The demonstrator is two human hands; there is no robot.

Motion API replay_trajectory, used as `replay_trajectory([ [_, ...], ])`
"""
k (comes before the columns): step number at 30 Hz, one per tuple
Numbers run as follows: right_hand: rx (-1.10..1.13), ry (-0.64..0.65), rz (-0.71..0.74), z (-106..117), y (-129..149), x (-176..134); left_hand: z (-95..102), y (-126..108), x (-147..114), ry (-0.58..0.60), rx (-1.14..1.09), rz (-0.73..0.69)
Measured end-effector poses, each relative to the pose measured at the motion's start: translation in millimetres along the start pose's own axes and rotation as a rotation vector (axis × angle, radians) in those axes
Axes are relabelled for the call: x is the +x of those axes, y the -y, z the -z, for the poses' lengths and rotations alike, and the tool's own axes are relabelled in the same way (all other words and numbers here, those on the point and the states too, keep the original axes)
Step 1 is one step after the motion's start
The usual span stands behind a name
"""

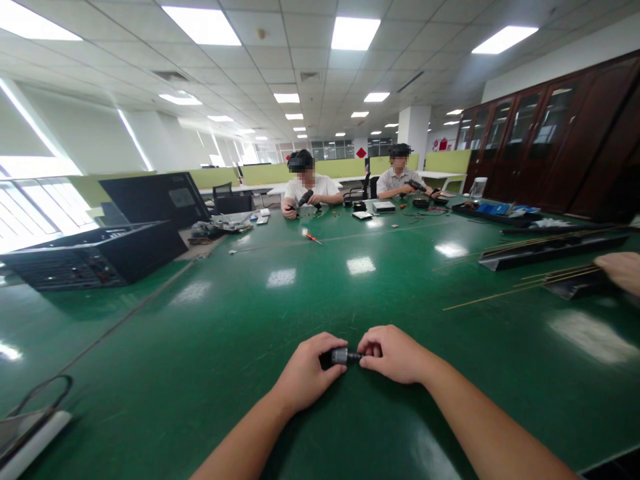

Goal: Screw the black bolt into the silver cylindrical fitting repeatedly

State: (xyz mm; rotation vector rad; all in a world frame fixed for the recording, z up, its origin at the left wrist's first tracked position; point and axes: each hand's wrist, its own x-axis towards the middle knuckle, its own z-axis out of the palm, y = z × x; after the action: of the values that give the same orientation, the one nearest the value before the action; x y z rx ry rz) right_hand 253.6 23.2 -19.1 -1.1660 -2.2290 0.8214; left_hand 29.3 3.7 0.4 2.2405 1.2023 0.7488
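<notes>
Near the front of the green table, my left hand is closed around a small grey and black cylindrical part. A thin dark shaft sticks out of that part toward the right. My right hand pinches the far end of this shaft, its fingers curled in. Both hands are low over the tabletop, and the cylinder lies roughly level between them. My left palm and fingers hide part of the cylinder, and the tip of the shaft is out of sight in my right fingers.
An opened black computer case stands at the left. Thin brass-coloured rods and dark metal channels lie at the right, beside another person's hand. A red screwdriver lies mid-table. Two people sit at the far side with power tools.
</notes>
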Motion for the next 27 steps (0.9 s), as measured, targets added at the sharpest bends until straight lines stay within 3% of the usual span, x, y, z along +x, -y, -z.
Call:
replay_trajectory([
  [27, 0.019, -0.110, -0.011, 0.2, -0.3, 2.0, -1.7, 1.3, -2.2, -0.072, 0.039, 0.020],
])
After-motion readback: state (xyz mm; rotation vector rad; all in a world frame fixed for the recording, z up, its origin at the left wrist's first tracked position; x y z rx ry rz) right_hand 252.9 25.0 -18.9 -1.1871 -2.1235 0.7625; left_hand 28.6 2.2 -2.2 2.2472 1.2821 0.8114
